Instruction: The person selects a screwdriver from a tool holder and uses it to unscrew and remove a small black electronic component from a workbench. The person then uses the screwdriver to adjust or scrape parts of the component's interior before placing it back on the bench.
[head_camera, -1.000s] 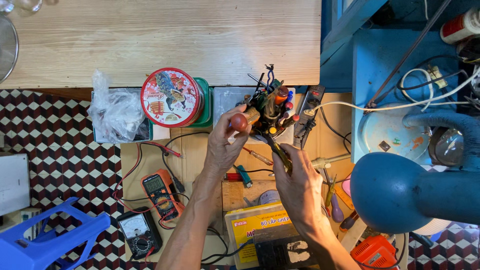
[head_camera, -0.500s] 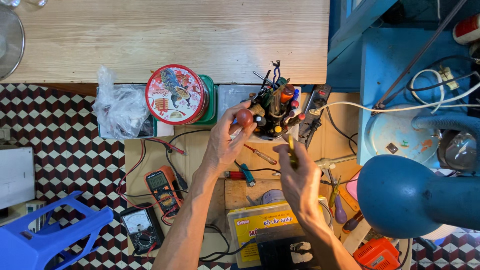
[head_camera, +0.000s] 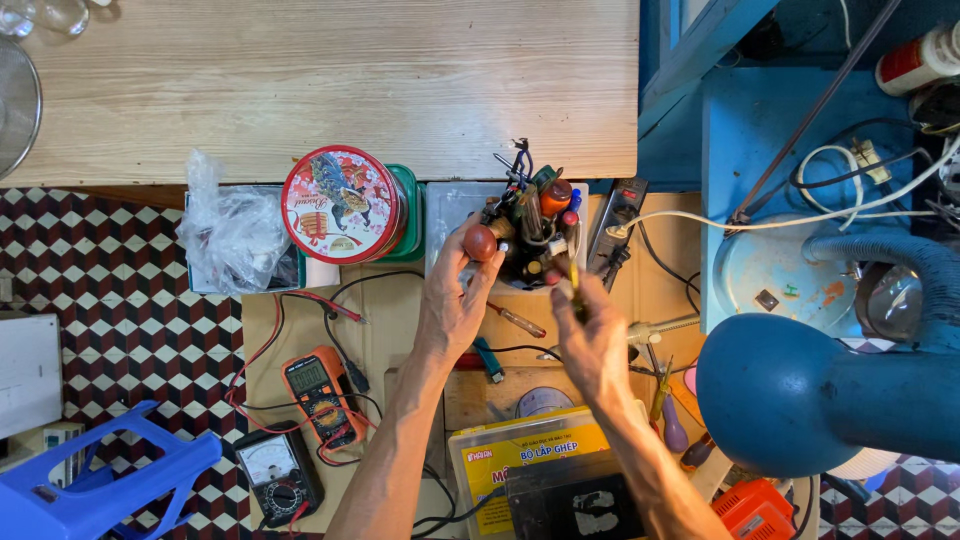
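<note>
Many tools crowd one holder, both hands reaching in.

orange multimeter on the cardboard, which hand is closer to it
Left. The left hand sits just up and right of the orange multimeter; the right hand is farther right, beyond the left forearm.

- A round red biscuit tin beside a crumpled clear plastic bag
- An orange digital multimeter above a black analogue meter
- A blue plastic stool
- A blue desk lamp
- A black power strip
</note>
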